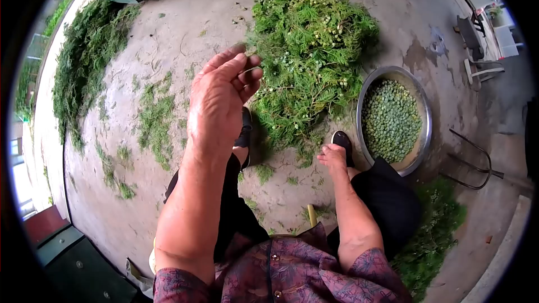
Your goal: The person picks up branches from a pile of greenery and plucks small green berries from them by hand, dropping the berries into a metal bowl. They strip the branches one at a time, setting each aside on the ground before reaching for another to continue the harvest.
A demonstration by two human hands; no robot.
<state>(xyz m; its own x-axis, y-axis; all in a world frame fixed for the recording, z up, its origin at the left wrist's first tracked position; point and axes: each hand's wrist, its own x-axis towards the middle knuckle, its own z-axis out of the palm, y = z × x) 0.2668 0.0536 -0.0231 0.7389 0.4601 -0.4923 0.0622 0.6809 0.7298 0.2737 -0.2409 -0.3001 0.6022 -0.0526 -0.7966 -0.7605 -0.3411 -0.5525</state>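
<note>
Concrete floor carries a pile of green sprigs; right of the pile stands a metal basin of green cones. Left hand, raised at the pile's left edge: fingers curled narrowly toward the thumb, any hold impossible to tell. Right hand, on the wearer's side of the pile: fingers slightly spread.
</note>
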